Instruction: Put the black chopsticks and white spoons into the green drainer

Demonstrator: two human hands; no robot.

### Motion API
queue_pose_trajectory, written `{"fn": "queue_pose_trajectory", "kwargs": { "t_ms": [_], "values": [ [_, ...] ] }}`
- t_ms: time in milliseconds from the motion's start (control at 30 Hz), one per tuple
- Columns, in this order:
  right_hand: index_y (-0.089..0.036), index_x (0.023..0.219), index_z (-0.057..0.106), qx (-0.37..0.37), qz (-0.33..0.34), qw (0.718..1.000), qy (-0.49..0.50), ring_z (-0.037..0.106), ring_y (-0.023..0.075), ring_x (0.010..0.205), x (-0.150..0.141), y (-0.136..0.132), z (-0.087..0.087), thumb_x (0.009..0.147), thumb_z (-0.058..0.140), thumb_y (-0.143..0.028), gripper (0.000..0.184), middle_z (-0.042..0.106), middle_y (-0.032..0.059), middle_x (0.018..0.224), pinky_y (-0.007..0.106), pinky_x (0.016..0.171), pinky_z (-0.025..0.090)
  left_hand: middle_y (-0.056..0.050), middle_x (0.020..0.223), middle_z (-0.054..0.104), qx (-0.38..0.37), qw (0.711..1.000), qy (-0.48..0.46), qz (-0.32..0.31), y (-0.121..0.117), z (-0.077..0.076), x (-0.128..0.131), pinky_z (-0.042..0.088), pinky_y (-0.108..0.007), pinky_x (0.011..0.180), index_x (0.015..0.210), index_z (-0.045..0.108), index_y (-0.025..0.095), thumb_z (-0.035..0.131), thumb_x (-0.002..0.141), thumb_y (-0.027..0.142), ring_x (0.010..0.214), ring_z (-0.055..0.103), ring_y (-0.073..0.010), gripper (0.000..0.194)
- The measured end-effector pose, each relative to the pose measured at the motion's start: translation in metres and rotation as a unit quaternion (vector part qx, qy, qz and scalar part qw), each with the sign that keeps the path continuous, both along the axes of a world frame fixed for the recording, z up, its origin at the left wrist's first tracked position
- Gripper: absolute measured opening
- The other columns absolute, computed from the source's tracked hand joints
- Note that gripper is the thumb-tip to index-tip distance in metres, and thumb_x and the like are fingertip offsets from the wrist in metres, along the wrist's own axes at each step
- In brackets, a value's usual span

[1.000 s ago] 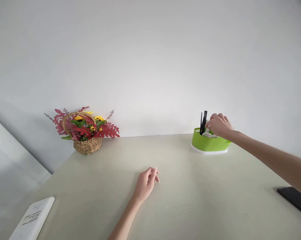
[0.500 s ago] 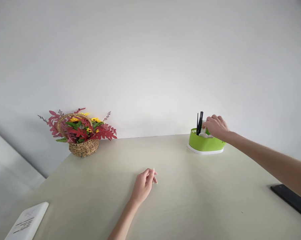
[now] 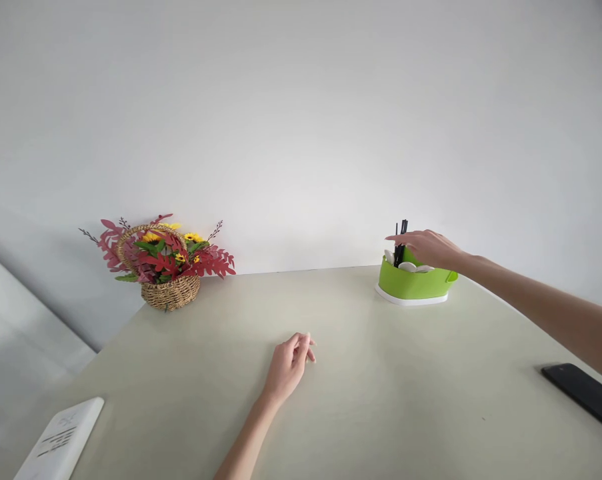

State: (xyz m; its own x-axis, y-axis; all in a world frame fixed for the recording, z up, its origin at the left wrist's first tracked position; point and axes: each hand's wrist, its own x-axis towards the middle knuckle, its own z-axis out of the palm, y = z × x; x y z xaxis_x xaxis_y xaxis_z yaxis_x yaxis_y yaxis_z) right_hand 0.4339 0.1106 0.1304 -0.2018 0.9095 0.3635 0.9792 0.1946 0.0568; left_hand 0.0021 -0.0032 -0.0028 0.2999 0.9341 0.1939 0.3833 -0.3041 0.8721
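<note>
My right hand (image 3: 427, 248) reaches across the table and hovers over a lime green holder (image 3: 411, 283) on a white base at the far right. Its fingers are stretched out flat above the holder, holding nothing. Black sticks (image 3: 400, 244) stand upright in the holder's left part, just beside my fingertips, and white rounded pieces (image 3: 407, 267) lie inside it. My left hand (image 3: 289, 365) rests on the pale table (image 3: 361, 387) near the middle, fingers loosely curled with nothing in them.
A wicker basket of red leaves and yellow flowers (image 3: 165, 261) stands at the far left by the wall. A white flat device (image 3: 61, 441) lies at the near left edge. A black phone (image 3: 582, 393) lies at the near right.
My right hand has come up out of the green holder and its fingers have spread flat. The left hand has stayed in place.
</note>
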Motion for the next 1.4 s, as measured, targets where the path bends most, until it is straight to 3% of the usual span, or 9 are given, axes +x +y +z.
{"fn": "queue_pose_trajectory", "kwargs": {
  "t_ms": [100, 233, 467, 600, 733, 867, 967, 1067, 1400],
  "values": [
    [-0.027, 0.143, 0.055, 0.015, -0.024, 0.999, 0.033, 0.069, 0.0241, 0.098, 0.006, -0.011, 0.009, 0.094, 0.037, -0.016, 0.054, 0.074, 0.0041, 0.124, 0.032, 0.068, 0.049, -0.003, 0.070, 0.071, 0.000, 1.000, 0.003, 0.002, 0.000, 0.000, 0.000, 0.043, -0.025, 0.060, 0.091, 0.066, 0.021, 0.039, 0.101, 0.055, 0.062, 0.061, -0.0162, 0.045],
    [-0.027, 0.134, 0.060, 0.043, -0.036, 0.997, 0.049, 0.068, 0.0253, 0.105, 0.009, -0.030, 0.013, 0.094, 0.036, -0.021, 0.047, 0.073, 0.0028, 0.125, 0.037, 0.078, 0.053, -0.002, 0.071, 0.072, 0.001, 1.000, 0.002, 0.001, 0.001, 0.000, 0.000, 0.043, -0.025, 0.060, 0.092, 0.066, 0.021, 0.039, 0.102, 0.056, 0.062, 0.061, -0.0160, 0.045],
    [-0.027, 0.122, 0.066, 0.105, 0.020, 0.992, 0.062, 0.066, 0.0272, 0.110, -0.012, -0.083, -0.012, 0.095, 0.039, -0.025, 0.038, 0.072, 0.0052, 0.122, 0.044, 0.092, 0.053, -0.003, 0.071, 0.072, 0.002, 1.000, 0.004, -0.002, 0.000, -0.001, 0.001, 0.043, -0.025, 0.060, 0.093, 0.066, 0.021, 0.038, 0.102, 0.055, 0.064, 0.062, -0.0170, 0.045],
    [-0.026, 0.122, 0.067, 0.050, 0.110, 0.991, 0.065, 0.062, 0.0279, 0.120, -0.036, -0.118, -0.046, 0.096, 0.040, -0.022, 0.038, 0.069, 0.0084, 0.127, 0.048, 0.106, 0.048, -0.003, 0.071, 0.071, 0.003, 1.000, 0.009, -0.004, 0.000, 0.002, 0.000, 0.042, -0.025, 0.059, 0.093, 0.066, 0.021, 0.038, 0.101, 0.058, 0.063, 0.061, -0.0171, 0.047],
    [-0.031, 0.127, 0.065, -0.046, 0.177, 0.981, 0.060, 0.062, 0.0264, 0.122, -0.058, -0.147, -0.100, 0.099, 0.038, -0.023, 0.039, 0.067, 0.0055, 0.133, 0.049, 0.105, 0.051, -0.003, 0.072, 0.072, 0.006, 1.000, 0.013, -0.005, -0.001, 0.006, 0.001, 0.044, -0.026, 0.059, 0.093, 0.066, 0.021, 0.038, 0.100, 0.060, 0.064, 0.063, -0.0176, 0.049],
    [-0.035, 0.149, 0.047, -0.095, 0.175, 0.972, 0.121, 0.045, 0.0264, 0.144, -0.076, -0.166, -0.151, 0.104, 0.039, -0.036, 0.046, 0.049, 0.0010, 0.156, 0.051, 0.116, 0.043, -0.003, 0.071, 0.072, 0.013, 1.000, 0.021, 0.005, -0.003, 0.008, 0.001, 0.044, -0.026, 0.059, 0.092, 0.066, 0.021, 0.039, 0.100, 0.059, 0.065, 0.063, -0.0176, 0.048],
    [-0.036, 0.159, 0.030, -0.112, 0.140, 0.969, 0.172, 0.032, 0.0247, 0.151, -0.085, -0.175, -0.171, 0.106, 0.035, -0.040, 0.054, 0.035, -0.0008, 0.164, 0.052, 0.125, 0.030, -0.003, 0.072, 0.072, 0.015, 1.000, 0.023, 0.007, -0.003, 0.008, 0.001, 0.044, -0.026, 0.059, 0.092, 0.067, 0.021, 0.040, 0.099, 0.060, 0.064, 0.063, -0.0174, 0.048],
    [-0.036, 0.161, 0.026, -0.112, 0.116, 0.967, 0.195, 0.028, 0.0237, 0.153, -0.087, -0.177, -0.178, 0.107, 0.033, -0.042, 0.055, 0.029, -0.0015, 0.166, 0.053, 0.127, 0.024, -0.003, 0.071, 0.072, 0.018, 1.000, 0.020, 0.010, -0.003, 0.007, 0.001, 0.046, -0.026, 0.060, 0.091, 0.068, 0.021, 0.041, 0.098, 0.061, 0.064, 0.063, -0.0179, 0.049],
    [-0.036, 0.158, 0.034, -0.086, 0.102, 0.966, 0.222, 0.033, 0.0240, 0.151, -0.088, -0.180, -0.176, 0.106, 0.032, -0.042, 0.052, 0.036, -0.0015, 0.163, 0.052, 0.126, 0.028, -0.003, 0.072, 0.071, 0.010, 0.999, 0.035, 0.003, -0.002, 0.010, 0.002, 0.044, -0.027, 0.062, 0.092, 0.066, 0.022, 0.040, 0.100, 0.058, 0.068, 0.064, -0.0184, 0.045]
  ]
}}
